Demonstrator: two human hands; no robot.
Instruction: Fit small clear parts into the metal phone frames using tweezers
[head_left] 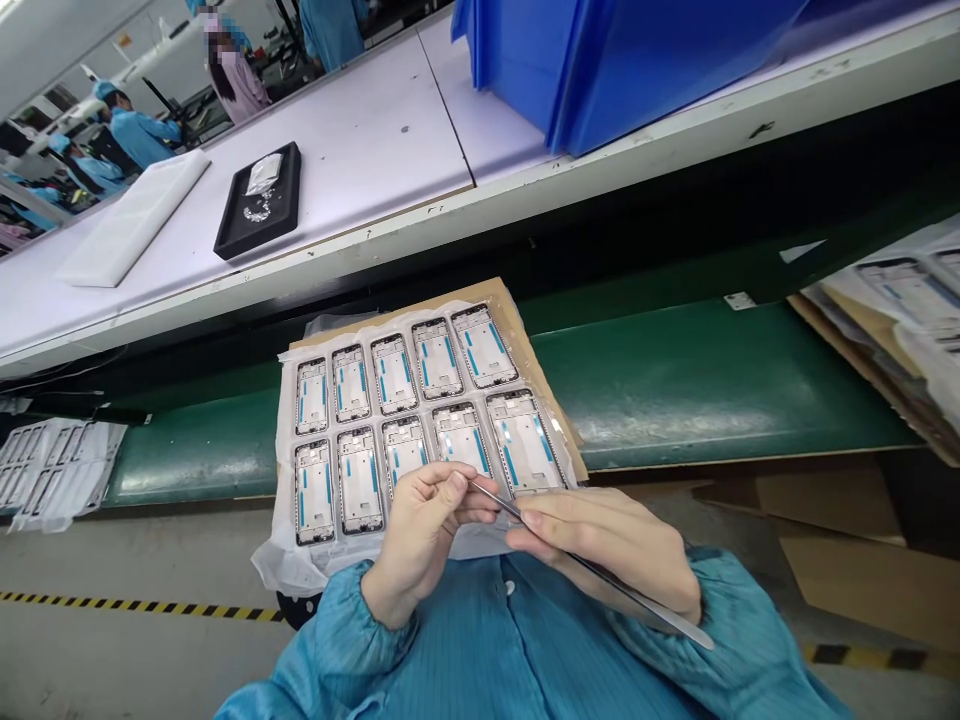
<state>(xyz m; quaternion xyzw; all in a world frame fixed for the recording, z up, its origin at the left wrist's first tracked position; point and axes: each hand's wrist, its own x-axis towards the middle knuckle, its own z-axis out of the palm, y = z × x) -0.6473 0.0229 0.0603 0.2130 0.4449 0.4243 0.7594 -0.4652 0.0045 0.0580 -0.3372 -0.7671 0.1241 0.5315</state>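
My right hand (615, 545) grips a pair of slim metal tweezers (637, 598), their rounded back end pointing down to the lower right. At their narrow tip, my left hand (427, 535) is closed in a pinch of thumb and forefinger. Whatever lies in that pinch is too small to make out. Behind both hands a white tray (283, 425) holds two rows of phone middle frames (394, 372) with blue strips on them. My hands cover parts of the front row, including the lower part of one phone frame (525, 445) at the right.
The tray sits on cardboard (551, 385) over a green shelf (675, 385). On the white bench (360, 140) above stand a black tray (285, 215) with small clear pieces, a white foam slab (135, 225) and a blue bin (637, 70). More frame trays (64, 460) lie left and right. Co-workers sit beyond.
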